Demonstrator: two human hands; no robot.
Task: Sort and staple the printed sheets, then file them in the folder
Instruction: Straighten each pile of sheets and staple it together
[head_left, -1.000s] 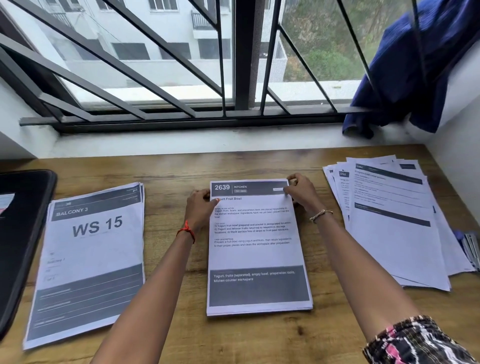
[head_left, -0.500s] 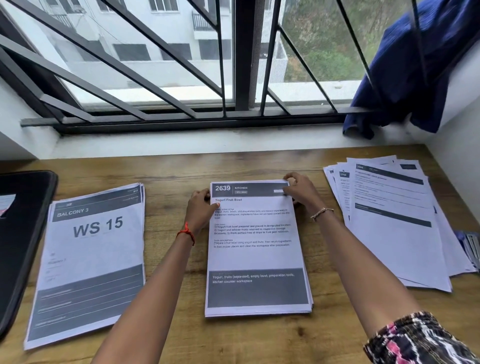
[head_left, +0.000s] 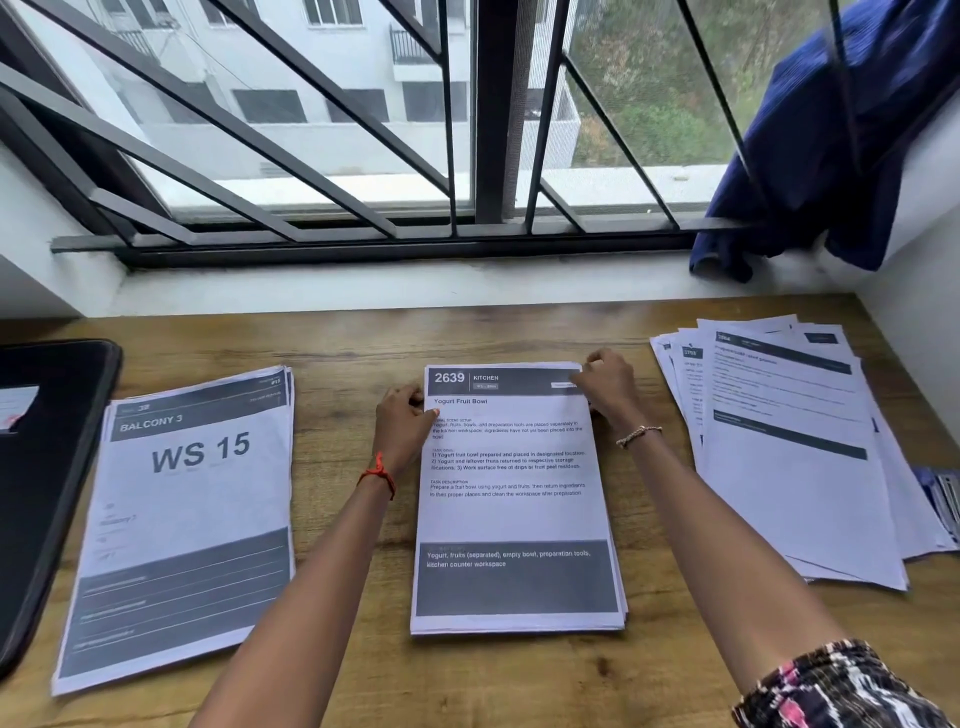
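Gripping the middle stack (head_left: 514, 509) at its far end with both hands. Flat on the tabletop (head_left: 353, 343), dead centre. Top sheet headed "2639 KITCHEN / Yogurt Fruit Bowl". Edges nearly flush, slight stagger at the near right corner.

Left hand (head_left: 402, 426): at the stack's left edge near the far corner, fingers curled in against the edge, thumb tip on the top sheet.
Right hand (head_left: 608, 389): over the far right corner, fingers bent down, pinching that corner.
Red thread (head_left: 379, 473) on the left wrist, beaded bracelet (head_left: 638, 434) on the right, patterned sleeve (head_left: 841, 686) at bottom right.

Left of centre, well apart from the held sheets: WS 15 stack (head_left: 187, 519), flat, slightly skewed, headed "BALCONY 3".
Just beside that, at the left border: black folder (head_left: 47, 467), partly out of shot.
Right of centre: fanned stack (head_left: 795, 467), sheets splayed and overlapping, not squared.
Past its near right corner, something blue and striped at the border; cannot tell what.

Behind the tabletop: white sill, window bars (head_left: 488, 104), blue cloth (head_left: 831, 145) draped at the right end.
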